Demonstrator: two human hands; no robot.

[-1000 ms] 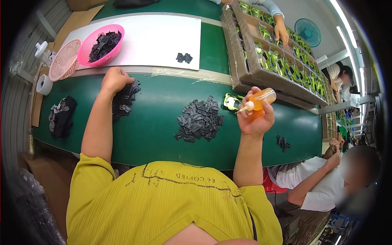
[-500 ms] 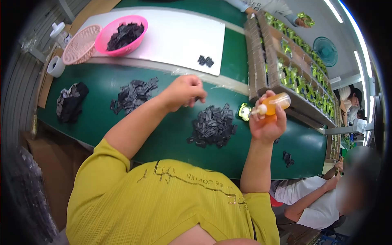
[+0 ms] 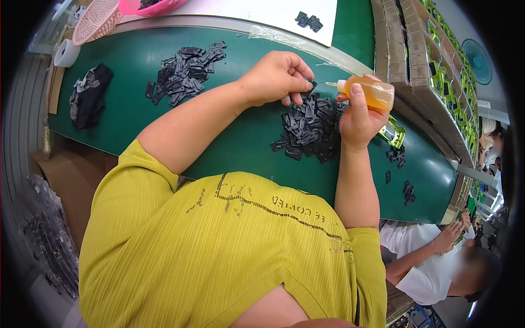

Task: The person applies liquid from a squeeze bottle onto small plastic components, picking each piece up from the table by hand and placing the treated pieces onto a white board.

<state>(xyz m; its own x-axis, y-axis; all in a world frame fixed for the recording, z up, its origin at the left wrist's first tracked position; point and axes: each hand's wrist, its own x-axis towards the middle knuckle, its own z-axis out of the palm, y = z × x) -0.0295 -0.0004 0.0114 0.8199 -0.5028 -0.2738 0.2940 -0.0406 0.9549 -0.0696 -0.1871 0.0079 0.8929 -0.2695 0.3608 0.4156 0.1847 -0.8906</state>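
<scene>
My left hand (image 3: 279, 79) pinches a small black piece (image 3: 313, 85) between thumb and fingers, above the upper edge of a heap of black parts (image 3: 306, 128). In my right hand (image 3: 363, 112) is a squeeze bottle of orange liquid (image 3: 376, 93), lying sideways. Its thin nozzle points left, close to the piece but with a small gap. A bright green and clear part (image 3: 392, 133) lies on the table just right of my right hand, partly hidden by it. Another heap of black parts (image 3: 188, 71) lies to the left of my left hand.
Small black clusters (image 3: 409, 192) lie at the right. A dark cloth (image 3: 91, 97), a white roll (image 3: 66, 53) and pink baskets (image 3: 97, 21) are at the left. Cardboard trays (image 3: 426, 82) of green parts stand back right; a co-worker (image 3: 432, 257) sits at lower right.
My left hand has moved right from the left heap, with a black piece now visible in its fingers. The bottle's nozzle has come up near that piece. The camera view has shifted.
</scene>
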